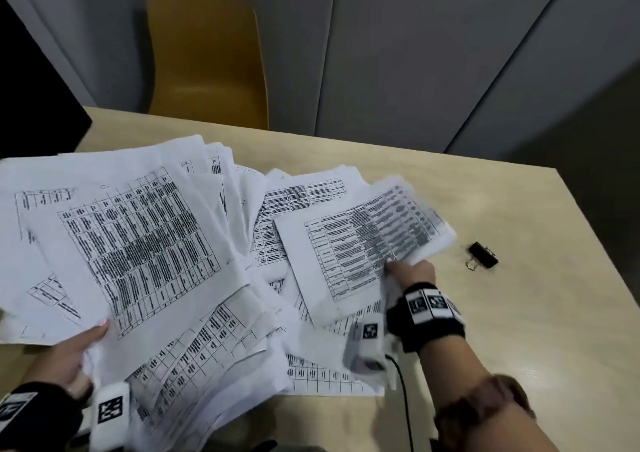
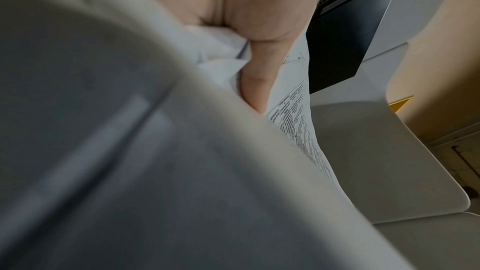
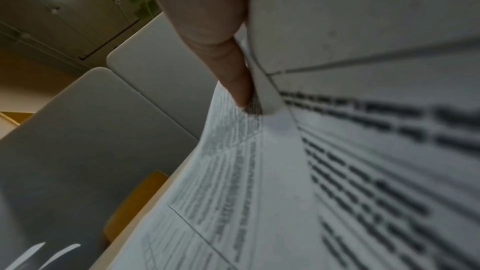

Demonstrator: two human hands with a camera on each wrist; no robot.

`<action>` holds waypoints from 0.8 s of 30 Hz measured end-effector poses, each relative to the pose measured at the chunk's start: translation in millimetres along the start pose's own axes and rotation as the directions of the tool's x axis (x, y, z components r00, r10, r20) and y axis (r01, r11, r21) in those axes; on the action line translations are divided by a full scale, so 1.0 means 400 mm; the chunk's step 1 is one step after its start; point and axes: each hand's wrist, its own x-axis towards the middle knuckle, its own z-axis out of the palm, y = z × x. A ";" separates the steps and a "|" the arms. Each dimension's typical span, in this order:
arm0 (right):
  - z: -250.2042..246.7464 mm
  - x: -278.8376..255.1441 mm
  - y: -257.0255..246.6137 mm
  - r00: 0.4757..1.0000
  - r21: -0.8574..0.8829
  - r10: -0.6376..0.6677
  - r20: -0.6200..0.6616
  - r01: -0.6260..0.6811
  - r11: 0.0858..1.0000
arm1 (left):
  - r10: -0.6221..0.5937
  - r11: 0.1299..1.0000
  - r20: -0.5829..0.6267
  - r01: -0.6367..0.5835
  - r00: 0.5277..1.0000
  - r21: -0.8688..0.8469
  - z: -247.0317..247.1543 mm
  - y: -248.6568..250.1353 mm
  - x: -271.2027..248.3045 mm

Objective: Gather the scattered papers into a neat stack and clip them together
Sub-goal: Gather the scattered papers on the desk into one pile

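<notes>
Several printed sheets with tables lie fanned across the beige table (image 1: 450, 188). My left hand (image 1: 74, 351) grips a thick, messy bundle of papers (image 1: 131, 243) at its near edge, thumb on top; in the left wrist view the thumb (image 2: 259, 69) presses into the sheets (image 2: 293, 110). My right hand (image 1: 408, 273) pinches a smaller set of sheets (image 1: 363, 240) at their right side and holds them lifted and blurred; the right wrist view shows a finger (image 3: 221, 48) against the printed paper (image 3: 337, 171). A black binder clip (image 1: 482, 254) lies on the table right of my right hand.
A yellow chair (image 1: 207, 60) stands behind the table's far edge. Grey partition panels (image 1: 398, 53) rise behind it. A dark object (image 1: 31, 105) sits at the table's far left corner. A cable (image 1: 405, 403) runs from my right wrist.
</notes>
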 end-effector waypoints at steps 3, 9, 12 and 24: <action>0.065 0.016 -0.040 0.998 -0.286 -0.038 -0.056 0.020 0.958 | -0.015 1.000 0.018 0.015 1.000 -0.005 -0.004 -0.004 0.005; 0.141 0.014 -0.017 0.982 -0.320 -0.183 -0.039 0.161 0.934 | -0.120 0.993 0.047 0.121 0.992 -0.017 -0.027 -0.011 0.026; 0.137 0.021 -0.011 0.985 -0.287 -0.168 -0.048 0.148 0.946 | -0.098 0.995 0.025 0.097 0.995 0.021 -0.018 -0.009 0.027; 0.123 0.085 -0.108 0.994 -0.698 -0.106 0.034 0.099 0.710 | -0.075 0.997 0.031 0.074 0.997 0.023 -0.027 -0.021 0.040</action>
